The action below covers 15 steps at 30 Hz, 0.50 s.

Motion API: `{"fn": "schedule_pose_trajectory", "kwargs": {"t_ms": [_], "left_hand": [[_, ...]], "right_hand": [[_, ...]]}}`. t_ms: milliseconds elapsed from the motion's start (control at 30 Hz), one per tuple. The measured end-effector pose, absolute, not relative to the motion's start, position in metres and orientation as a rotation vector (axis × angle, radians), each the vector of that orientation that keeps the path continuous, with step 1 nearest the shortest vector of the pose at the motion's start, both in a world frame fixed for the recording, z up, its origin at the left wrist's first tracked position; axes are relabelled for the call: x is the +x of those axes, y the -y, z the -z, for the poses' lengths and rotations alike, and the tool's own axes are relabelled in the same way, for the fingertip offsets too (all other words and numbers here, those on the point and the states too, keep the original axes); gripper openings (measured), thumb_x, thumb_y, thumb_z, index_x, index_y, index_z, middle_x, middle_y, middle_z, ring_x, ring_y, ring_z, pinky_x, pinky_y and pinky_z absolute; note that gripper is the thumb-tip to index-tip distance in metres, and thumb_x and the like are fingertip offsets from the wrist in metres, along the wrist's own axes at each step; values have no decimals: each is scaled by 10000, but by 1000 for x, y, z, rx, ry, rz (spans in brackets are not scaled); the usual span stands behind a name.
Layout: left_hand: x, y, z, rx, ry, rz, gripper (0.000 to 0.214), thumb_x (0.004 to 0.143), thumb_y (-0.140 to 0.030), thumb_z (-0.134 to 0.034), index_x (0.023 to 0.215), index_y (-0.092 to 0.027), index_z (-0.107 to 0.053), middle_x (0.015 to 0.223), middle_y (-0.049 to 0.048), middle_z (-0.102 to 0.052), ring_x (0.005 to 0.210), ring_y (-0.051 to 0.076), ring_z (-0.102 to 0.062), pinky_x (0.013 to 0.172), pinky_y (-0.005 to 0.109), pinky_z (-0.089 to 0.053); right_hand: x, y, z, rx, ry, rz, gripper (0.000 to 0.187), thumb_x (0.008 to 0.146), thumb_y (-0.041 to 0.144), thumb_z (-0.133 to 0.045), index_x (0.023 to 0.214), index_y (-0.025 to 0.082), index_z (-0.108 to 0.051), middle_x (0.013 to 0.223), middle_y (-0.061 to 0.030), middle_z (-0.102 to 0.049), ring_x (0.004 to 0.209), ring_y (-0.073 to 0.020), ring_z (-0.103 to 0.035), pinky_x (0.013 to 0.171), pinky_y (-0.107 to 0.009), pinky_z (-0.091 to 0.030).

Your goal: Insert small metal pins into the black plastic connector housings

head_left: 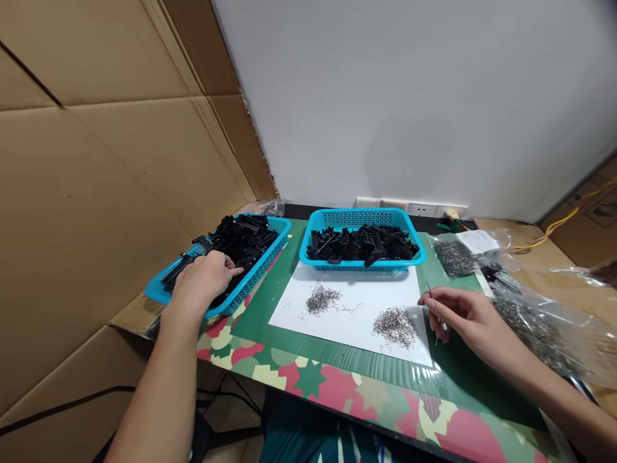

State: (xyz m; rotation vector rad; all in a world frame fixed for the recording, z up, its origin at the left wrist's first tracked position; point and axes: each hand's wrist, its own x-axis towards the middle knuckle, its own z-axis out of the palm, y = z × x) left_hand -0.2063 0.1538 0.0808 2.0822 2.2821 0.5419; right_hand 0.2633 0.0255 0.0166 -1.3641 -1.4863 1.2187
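Note:
My left hand reaches down into the left blue basket, among black plastic parts. Its thumb shows, but most of its fingertips are hidden, so whether they grip a part is unclear. Over the green mat my right hand pinches a thin pointed metal tool, its tip sticking up past the fingers. Just left of that hand, a pile of small bent wire pieces lies on a white sheet. A second pile of wire pieces sits farther left on the sheet.
Another blue basket full of black parts stands at the sheet's back edge. Clear bags of metal pieces lie at the right. A cardboard wall rises at the left, and a white wall with sockets is behind the table.

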Motion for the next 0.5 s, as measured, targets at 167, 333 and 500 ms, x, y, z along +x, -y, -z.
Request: {"fn": "schedule_pose_trajectory", "kwargs": {"t_ms": [167,333,500], "left_hand": [[-202,-151,-79,1998,-2422,-310,389,868,-554,-724,719,-196,-710,661,74,-646,700,286,-623,757,417,-486],[-202,-147,-79,1977,-2400,-249,413,907,-568,-700,766,-182,-741,691,78,-679,731,279,-634,772,393,-478],[-202,-143,-84,1975,-2392,-232,333,918,-493,-698,830,-177,-754,788,90,-727,771,294,-644,788,416,-484]], "right_hand": [[260,-24,-15,-1432,1610,-1067,434,1041,593,-520,957,196,-676,666,-25,-635,612,-198,-595,588,-316,-473],[248,-25,-18,-1456,1806,-728,354,1080,492,-474,1100,228,-709,899,-67,-733,808,-242,-680,740,-350,-512],[228,-37,-25,-1383,2035,-757,286,1081,402,-491,1070,234,-722,1051,-83,-764,891,-248,-703,784,-360,-526]]}}
